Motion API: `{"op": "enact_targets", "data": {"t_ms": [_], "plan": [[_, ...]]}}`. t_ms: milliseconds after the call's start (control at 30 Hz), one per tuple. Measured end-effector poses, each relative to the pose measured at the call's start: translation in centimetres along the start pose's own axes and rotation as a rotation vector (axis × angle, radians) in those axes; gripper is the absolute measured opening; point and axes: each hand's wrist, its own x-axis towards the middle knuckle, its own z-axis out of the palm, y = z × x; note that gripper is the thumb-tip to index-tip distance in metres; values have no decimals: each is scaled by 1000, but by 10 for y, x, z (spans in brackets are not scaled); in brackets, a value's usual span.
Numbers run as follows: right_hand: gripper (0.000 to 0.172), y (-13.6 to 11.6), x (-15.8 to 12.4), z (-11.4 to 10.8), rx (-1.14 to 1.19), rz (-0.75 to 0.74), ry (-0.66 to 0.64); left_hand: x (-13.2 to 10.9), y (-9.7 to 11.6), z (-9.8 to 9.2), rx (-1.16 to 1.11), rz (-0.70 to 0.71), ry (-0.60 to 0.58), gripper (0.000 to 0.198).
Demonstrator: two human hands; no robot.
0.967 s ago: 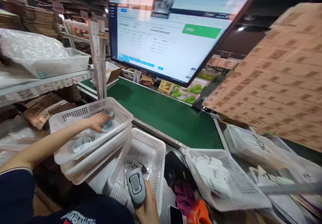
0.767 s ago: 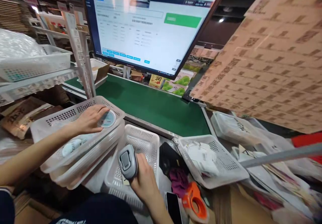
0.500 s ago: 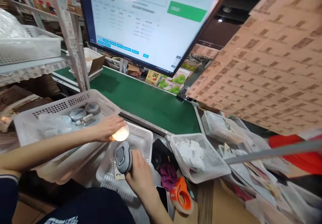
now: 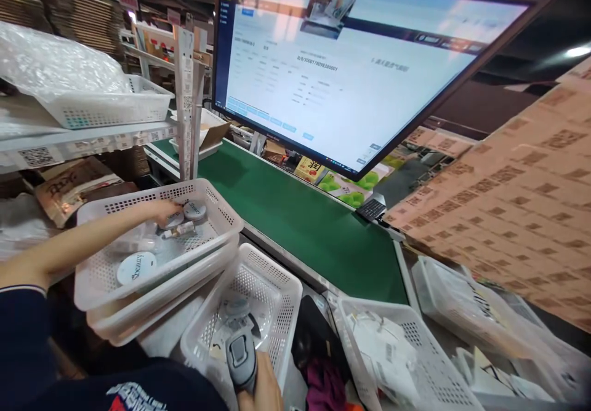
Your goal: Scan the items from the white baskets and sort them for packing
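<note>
Head view: the left hand (image 4: 162, 210) reaches into the top basket (image 4: 221, 209), fingers curled on a round tin (image 4: 174, 219) near its far rim. The right hand (image 4: 263, 392) grips a scanner (image 4: 242, 354) over the lower basket (image 4: 286, 288), near its front edge. The green belt (image 4: 295, 214) lies bare beyond.

A long green belt surface (image 4: 300, 214) carries a shallow white tray (image 4: 196, 146) holding an open brown cardboard box (image 4: 213, 133).

Green belt (image 4: 295, 214) lies bare at 12 o'clock; white baskets (image 4: 252, 312) crowd 6, monitor (image 4: 351, 72) overhangs above.
</note>
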Motion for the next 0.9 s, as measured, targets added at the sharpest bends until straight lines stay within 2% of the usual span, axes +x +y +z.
{"op": "enact_targets", "data": {"t_ms": [67, 133, 200, 267, 333, 400, 467, 533, 633, 700, 733, 800, 900], "plan": [[61, -17, 13, 1, 23, -34, -4, -7, -20, 10, -16, -15, -50, 64], [61, -31, 25, 0, 43, -100, -10, -13, -31, 9, -77, -20, -36, 59], [53, -44, 36, -4, 54, -170, -7, -16, -33, -5, -120, -44, -16, 52], [41, -60, 48, -13, 65, -240, 27, -19, -25, -28, -252, -59, 12, 66], [35, -80, 62, -24, 66, -319, 71, -20, -4, -48, -493, -47, 31, 83], [35, -102, 76, -37, 45, -383, 112, -21, 29, -59, -692, -1, -2, 88], [36, -119, 87, -50, 9, -405, 147, -22, 71, -57, -741, 89, -83, 84], [36, -128, 92, -60, -19, -388, 186, -24, 112, -44, -751, 200, -178, 77], [36, -117, 84, -68, -8, -330, 237, -26, 161, -11, -768, 315, -343, 67], [37, -95, 69, -67, 41, -270, 246, -19, 178, 9, -727, 346, -433, 67], [38, -81, 59, -65, 78, -232, 243, -11, 180, 17, -690, 353, -427, 70], [38, -49, 39, -58, 159, -135, 238, 12, 171, 24, -596, 328, -278, 74], [33, -6, 16, -39, 231, 7, 265, 53, 130, 15, -402, 139, 88, 60]]}}
